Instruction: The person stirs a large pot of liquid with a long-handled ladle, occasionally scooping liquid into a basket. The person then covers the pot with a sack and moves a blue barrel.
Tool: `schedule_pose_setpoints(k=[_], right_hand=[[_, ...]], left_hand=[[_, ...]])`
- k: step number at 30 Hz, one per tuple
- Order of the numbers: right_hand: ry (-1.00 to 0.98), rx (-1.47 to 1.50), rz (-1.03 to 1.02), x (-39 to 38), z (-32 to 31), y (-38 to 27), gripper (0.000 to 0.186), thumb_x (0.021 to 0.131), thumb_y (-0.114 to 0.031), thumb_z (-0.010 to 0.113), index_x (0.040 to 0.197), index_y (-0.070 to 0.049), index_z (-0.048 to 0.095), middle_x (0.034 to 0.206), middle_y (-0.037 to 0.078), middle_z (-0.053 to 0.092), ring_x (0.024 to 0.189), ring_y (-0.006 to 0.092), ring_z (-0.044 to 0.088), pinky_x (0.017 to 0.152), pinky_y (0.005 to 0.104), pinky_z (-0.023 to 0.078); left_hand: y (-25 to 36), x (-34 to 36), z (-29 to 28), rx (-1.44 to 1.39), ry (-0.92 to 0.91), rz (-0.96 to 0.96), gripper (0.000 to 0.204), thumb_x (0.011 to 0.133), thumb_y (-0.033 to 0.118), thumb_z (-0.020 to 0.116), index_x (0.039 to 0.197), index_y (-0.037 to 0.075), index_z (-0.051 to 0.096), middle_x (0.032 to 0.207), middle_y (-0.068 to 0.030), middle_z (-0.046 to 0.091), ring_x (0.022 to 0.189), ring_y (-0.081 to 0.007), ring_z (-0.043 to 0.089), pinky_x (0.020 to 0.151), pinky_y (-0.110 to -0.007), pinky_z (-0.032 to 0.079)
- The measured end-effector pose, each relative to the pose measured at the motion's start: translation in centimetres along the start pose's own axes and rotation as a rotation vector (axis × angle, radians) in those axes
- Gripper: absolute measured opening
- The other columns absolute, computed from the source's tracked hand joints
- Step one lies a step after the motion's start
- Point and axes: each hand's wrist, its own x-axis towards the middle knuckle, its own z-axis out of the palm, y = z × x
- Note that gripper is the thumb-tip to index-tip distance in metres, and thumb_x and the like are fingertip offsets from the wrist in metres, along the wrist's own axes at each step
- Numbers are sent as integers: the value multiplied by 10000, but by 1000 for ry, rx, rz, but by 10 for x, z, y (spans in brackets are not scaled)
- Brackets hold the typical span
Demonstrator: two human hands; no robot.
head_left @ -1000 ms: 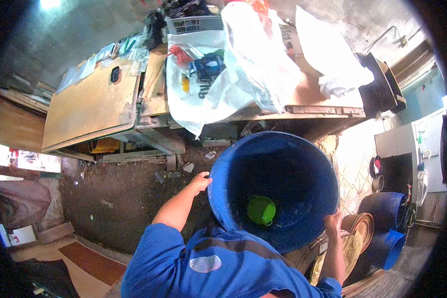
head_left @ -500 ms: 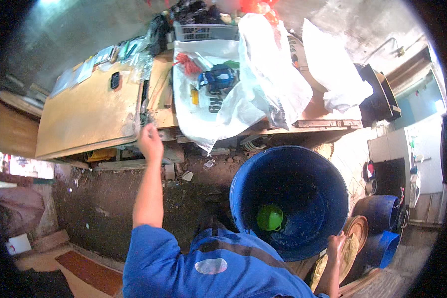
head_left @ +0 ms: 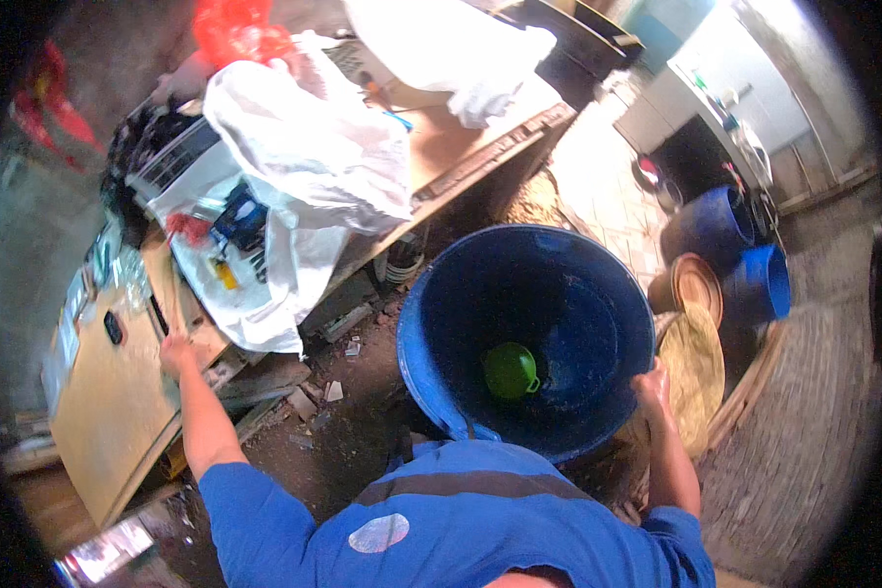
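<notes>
A large blue barrel (head_left: 421, 377) stands directly before me, its round mouth facing up. Deep inside lies a green plastic scoop-like vessel (head_left: 509, 370) with a small handle. Closed over the barrel's right rim is my right hand (head_left: 652, 385). My left hand (head_left: 173, 355) is at the front edge of the wooden table, its fingers curled together beside a narrow dark gap in the boards. What they hold, if anything, is too small to make out. A flat black object (head_left: 114, 327) lies on the tabletop (head_left: 103, 412) left of that hand.
White sacks (head_left: 309, 127) cover much of the table, with a blue package (head_left: 242, 218) and a red bundle (head_left: 188, 229) on one. More blue barrels (head_left: 766, 284) and a round brown lid (head_left: 696, 284) stand at right. Rubble (head_left: 333, 392) litters the ground below the table.
My view has swung to the right, so the table appears tilted and farther left. My left hand stays by the table edge; my right hand keeps its grip on the barrel rim.
</notes>
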Motion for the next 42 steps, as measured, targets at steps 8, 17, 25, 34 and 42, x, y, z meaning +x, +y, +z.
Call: schedule_pose_setpoints(k=[8,17,25,34,42], right_hand=[[7,9,61,2,0,6,296,600,23,544,890,13,602,693,96,609,633,207,588,597,345,465],[19,-131,52,24,5,7,274,610,-2,560,881,38,576,688,147,608,645,240,608,614,361,476],[11,-212,-13,58,-6,18,222,599,-35,585,802,41,534,711,234,603,685,324,633,639,399,473],[-66,-118,66,104,-31,53,220,611,-42,605,805,17,521,713,224,584,721,357,628,653,425,465],[-17,-57,7,158,-55,69,177,649,-49,566,813,-14,508,724,225,579,702,390,603,636,441,452]], left_hand=[[72,-114,-108,-387,254,132,292,941,192,534,1127,-32,568,985,-142,637,916,-245,607,794,-343,474],[194,-363,-125,-635,-724,568,72,938,107,569,940,36,577,821,-9,555,736,-85,516,669,-224,444],[202,-522,39,-145,-1501,615,707,828,348,703,1407,91,388,1200,-221,597,1039,-284,610,899,-391,474],[142,-559,134,2,-1121,-282,866,794,195,727,1464,128,183,1413,-217,391,1295,-387,399,1050,-590,321],[154,-550,146,-201,-1273,-646,318,870,31,572,1158,136,490,1169,-136,584,1067,-336,565,830,-587,480]])
